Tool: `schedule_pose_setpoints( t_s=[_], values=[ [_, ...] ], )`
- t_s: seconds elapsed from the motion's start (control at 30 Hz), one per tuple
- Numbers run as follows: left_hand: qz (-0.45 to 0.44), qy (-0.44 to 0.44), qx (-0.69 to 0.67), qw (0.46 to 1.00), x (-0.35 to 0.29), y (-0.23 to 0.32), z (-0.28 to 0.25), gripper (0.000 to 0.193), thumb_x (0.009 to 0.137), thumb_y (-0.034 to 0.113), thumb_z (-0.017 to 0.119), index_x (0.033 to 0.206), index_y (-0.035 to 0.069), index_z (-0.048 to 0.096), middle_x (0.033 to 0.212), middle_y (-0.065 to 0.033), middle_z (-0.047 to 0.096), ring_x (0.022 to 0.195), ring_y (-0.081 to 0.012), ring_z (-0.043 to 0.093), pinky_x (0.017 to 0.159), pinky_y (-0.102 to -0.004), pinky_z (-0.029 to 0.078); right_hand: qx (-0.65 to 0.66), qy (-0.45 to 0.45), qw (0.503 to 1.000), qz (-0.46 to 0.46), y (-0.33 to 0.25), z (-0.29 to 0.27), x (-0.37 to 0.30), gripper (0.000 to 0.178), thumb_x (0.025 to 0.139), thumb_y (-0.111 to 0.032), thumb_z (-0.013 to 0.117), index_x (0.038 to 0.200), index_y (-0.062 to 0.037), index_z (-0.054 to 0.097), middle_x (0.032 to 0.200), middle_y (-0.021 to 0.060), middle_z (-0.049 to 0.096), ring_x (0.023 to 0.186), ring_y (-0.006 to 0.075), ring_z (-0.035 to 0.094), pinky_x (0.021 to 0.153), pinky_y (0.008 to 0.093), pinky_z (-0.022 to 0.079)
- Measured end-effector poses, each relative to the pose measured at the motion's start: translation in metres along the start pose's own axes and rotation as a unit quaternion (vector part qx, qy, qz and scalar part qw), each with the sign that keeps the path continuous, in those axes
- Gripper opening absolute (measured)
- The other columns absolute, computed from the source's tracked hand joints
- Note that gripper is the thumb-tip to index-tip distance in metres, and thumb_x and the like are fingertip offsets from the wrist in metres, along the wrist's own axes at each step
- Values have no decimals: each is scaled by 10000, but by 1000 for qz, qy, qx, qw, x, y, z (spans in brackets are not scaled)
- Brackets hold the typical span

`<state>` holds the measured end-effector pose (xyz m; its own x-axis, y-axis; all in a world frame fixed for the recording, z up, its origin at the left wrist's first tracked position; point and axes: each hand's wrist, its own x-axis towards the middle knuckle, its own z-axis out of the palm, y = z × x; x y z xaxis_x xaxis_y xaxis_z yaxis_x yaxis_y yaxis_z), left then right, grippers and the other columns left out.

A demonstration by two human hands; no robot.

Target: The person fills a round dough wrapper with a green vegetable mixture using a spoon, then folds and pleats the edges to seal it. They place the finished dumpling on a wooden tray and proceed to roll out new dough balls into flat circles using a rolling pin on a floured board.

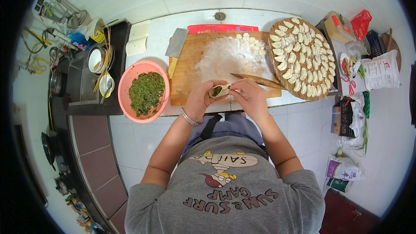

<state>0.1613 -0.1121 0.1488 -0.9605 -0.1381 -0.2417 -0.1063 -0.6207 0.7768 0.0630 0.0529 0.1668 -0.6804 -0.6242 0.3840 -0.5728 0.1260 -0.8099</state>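
Note:
A half-folded dumpling (220,91) with green filling showing in its opening lies between my hands, just over the near edge of the floured wooden board (186,78). My left hand (203,97) cups it from the left, a bangle at the wrist. On the other side, the fingers of my right hand (250,97) pinch the edge of its wrapper. Right behind my right hand lies a wooden rolling pin (258,80). To the left stands a pink bowl (122,87) of chopped green filling (145,95). Small pale dough pieces (252,43) sit at the board's back right.
A round wooden board (277,63) full of shaped dumplings stands at the right. A cleaver (177,42) rests at the chopping board's back left corner. Behind that board lies a red package (223,28). Farther left are a sink (82,80) and stacked bowls (96,58).

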Motion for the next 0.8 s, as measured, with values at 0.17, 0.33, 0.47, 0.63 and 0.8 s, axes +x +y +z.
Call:
schedule_pose_setpoints(
  t_s=[0.17, 0.33, 0.47, 0.63, 0.8],
  values=[
    [-7, -6, -3, 1000, -1, 0, 2, 448, 1003, 268, 366, 1227, -79, 539, 1247, -164, 585, 1122, -240, 596, 1009, -437, 481, -19, -24, 999, -15, -1, -5, 0, 113, 756, -28, 723, 837, -36, 645, 810, 85, 640, 753, 271, 630, 651, 350, 495],
    [-12, -6, 0, 1000, -1, -2, 3, 446, 999, 268, 371, 1220, -79, 544, 1242, -165, 588, 1125, -245, 596, 1018, -446, 474, -38, -26, 999, -27, 2, -4, -2, 107, 759, -25, 714, 812, -36, 621, 783, 82, 624, 739, 268, 625, 628, 348, 491],
    [-7, -10, 2, 1000, -1, -2, 4, 439, 996, 261, 376, 1217, -77, 548, 1235, -166, 593, 1121, -247, 599, 1025, -454, 469, -69, -23, 996, -54, 8, -3, -5, 114, 758, -31, 709, 833, -43, 625, 772, 81, 617, 720, 270, 620, 614, 357, 492],
    [-8, -6, 11, 1000, -2, -1, 6, 434, 994, 258, 383, 1220, -71, 552, 1225, -161, 597, 1118, -245, 601, 1024, -450, 470, -71, 12, 996, -48, 10, 2, -8, 162, 770, -32, 690, 924, -69, 660, 765, 81, 610, 708, 272, 619, 606, 371, 497],
    [-16, -1, 10, 1000, -4, 0, 6, 441, 999, 268, 378, 1226, -68, 551, 1215, -153, 600, 1118, -238, 600, 1016, -434, 476, -102, -18, 991, -81, 3, -5, -7, 191, 794, -36, 666, 976, -94, 671, 779, 74, 610, 716, 273, 624, 599, 370, 502]
  ],
)
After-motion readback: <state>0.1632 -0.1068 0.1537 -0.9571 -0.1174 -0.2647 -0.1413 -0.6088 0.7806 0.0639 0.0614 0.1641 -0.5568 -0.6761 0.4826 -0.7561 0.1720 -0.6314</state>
